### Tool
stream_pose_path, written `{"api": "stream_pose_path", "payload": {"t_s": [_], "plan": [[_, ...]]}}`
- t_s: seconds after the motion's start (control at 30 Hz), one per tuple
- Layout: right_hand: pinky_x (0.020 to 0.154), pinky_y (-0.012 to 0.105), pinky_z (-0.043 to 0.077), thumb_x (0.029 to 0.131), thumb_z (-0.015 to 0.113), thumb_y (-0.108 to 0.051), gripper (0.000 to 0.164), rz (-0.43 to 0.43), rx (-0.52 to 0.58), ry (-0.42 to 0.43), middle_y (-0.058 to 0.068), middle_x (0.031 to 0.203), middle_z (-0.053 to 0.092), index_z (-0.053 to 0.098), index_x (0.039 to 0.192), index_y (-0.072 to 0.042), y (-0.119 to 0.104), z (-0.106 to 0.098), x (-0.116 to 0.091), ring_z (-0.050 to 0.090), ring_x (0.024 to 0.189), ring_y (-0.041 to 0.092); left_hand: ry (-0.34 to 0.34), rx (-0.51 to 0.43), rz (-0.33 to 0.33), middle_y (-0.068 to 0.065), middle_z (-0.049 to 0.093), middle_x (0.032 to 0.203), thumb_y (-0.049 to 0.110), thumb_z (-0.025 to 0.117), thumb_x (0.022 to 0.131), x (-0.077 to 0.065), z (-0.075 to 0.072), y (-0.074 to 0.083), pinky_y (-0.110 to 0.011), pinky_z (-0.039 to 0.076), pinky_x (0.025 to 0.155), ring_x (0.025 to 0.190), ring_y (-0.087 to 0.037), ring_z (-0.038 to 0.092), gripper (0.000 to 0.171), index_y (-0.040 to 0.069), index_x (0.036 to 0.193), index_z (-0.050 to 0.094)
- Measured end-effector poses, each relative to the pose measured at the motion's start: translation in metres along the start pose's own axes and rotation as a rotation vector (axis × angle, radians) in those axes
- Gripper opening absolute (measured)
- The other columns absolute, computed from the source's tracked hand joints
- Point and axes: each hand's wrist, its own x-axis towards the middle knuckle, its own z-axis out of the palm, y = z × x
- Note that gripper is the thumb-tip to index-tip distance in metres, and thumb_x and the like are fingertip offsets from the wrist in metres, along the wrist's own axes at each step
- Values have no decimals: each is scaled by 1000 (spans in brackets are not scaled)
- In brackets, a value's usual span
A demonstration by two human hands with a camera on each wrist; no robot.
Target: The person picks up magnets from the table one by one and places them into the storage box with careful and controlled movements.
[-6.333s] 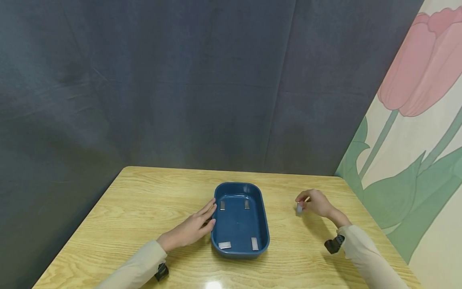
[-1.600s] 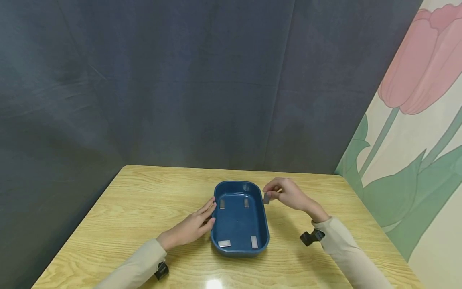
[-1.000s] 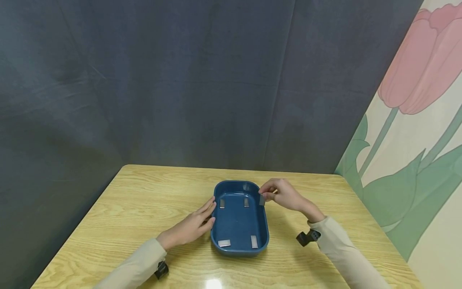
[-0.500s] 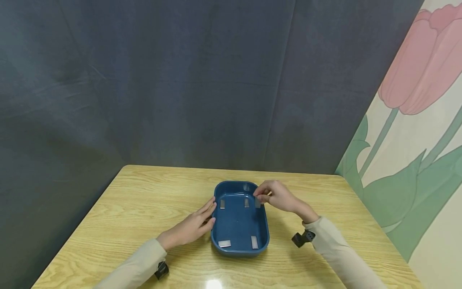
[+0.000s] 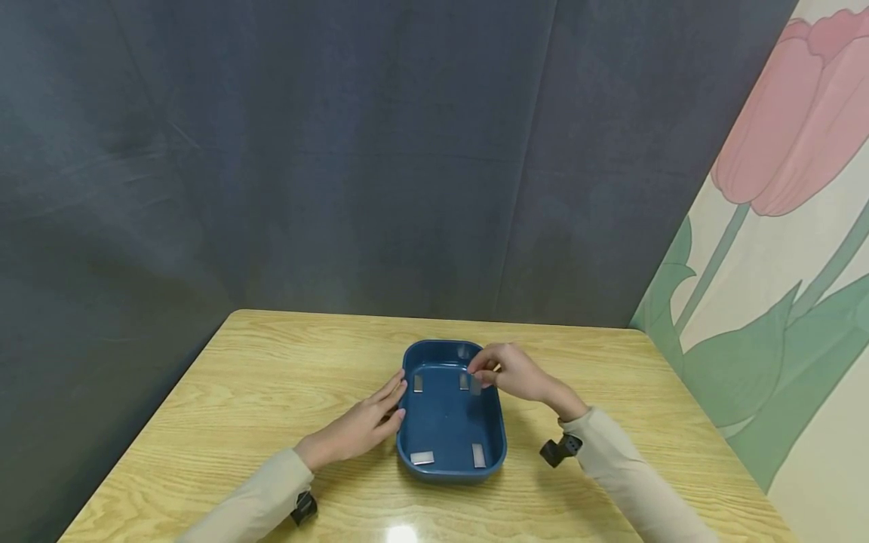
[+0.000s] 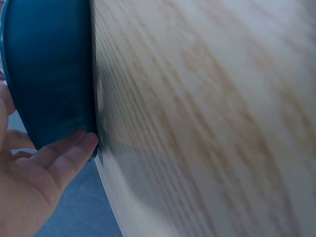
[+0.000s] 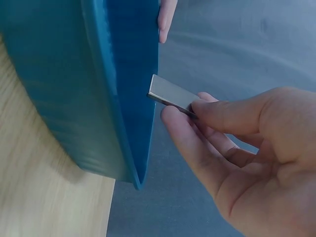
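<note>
A deep blue plastic tray lies lengthwise on the table. My left hand rests its extended fingers against the tray's outer left wall; the left wrist view shows those fingers on the blue side. Over the tray's right part, my right hand pinches a flat grey rectangular metal block by one end between thumb and fingers, its other end pointing free. Similar flat blocks lie on the tray floor: far left, far right, near left, near right.
The wood-grain table extends to both sides of the tray. Behind it hangs a dark curtain. A wall painted with a tulip stands at the right. Black wrist cameras sit on both wrists.
My right hand has carried the block leftward from the table's right side, across the tray's right rim to beside the far right block. The left hand and tray have stayed put.
</note>
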Motion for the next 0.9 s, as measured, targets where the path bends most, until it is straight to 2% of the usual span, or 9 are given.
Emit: {"api": "stream_pose_path", "payload": {"t_s": [0.2,0.27,0.4,0.57,0.9], "plan": [[66,39,60,92,61,11,13,7,43,-28,14,92,71,71,101,8,0,6,2,69,72,16,-3,1,-5,-10,6,165,27,42,109,1,0,1,-42,37,109,145,-27,22,57,-2,154,25],[66,40,59,92,60,11,14,4,49,-34,14,92,71,71,101,8,1,7,3,69,72,18,-6,-2,-11,-9,6,165,27,42,109,1,-1,1,-42,36,109,145,-26,22,57,-2,154,24],[65,33,59,93,61,10,14,-11,44,-44,12,92,71,71,102,7,2,11,4,69,72,21,-11,-2,-18,-9,5,165,27,42,109,0,-1,2,-41,36,109,146,-25,22,57,-1,155,24],[64,24,56,92,62,9,13,-38,19,-62,12,92,71,71,102,7,4,18,6,68,71,17,-9,0,-20,-8,5,165,27,43,109,-1,-1,3,-41,36,110,146,-25,21,57,-1,155,24],[65,22,56,94,61,9,13,-29,35,-118,16,95,70,70,103,9,6,31,11,68,72,16,-17,-7,-23,-7,4,166,31,40,109,0,-1,2,-41,35,111,146,-23,19,58,0,155,23]]}}
